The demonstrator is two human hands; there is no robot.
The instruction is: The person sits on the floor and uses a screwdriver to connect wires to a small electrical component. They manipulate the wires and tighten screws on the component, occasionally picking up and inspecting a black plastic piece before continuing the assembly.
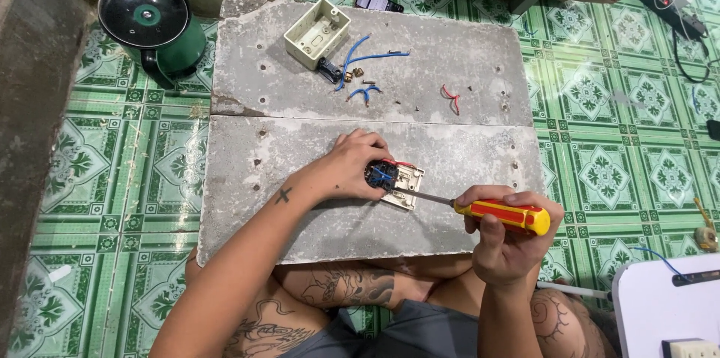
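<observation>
Pointing left and slightly up, the screwdriver [480, 208] clenched in the right hand [506, 242] meets the switch plate [397, 182] pinched under left hand [352, 167] fingers.

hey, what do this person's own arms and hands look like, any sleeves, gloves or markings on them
Both arms are bare, with no sleeves, gloves, rings or watch in view. The left hand has a small dark cross-shaped tattoo just below it, on the forearm near the wrist. No markings show on the right hand or on the part of its forearm in view. Larger dark line tattoos show on the legs beneath the arms.
</observation>
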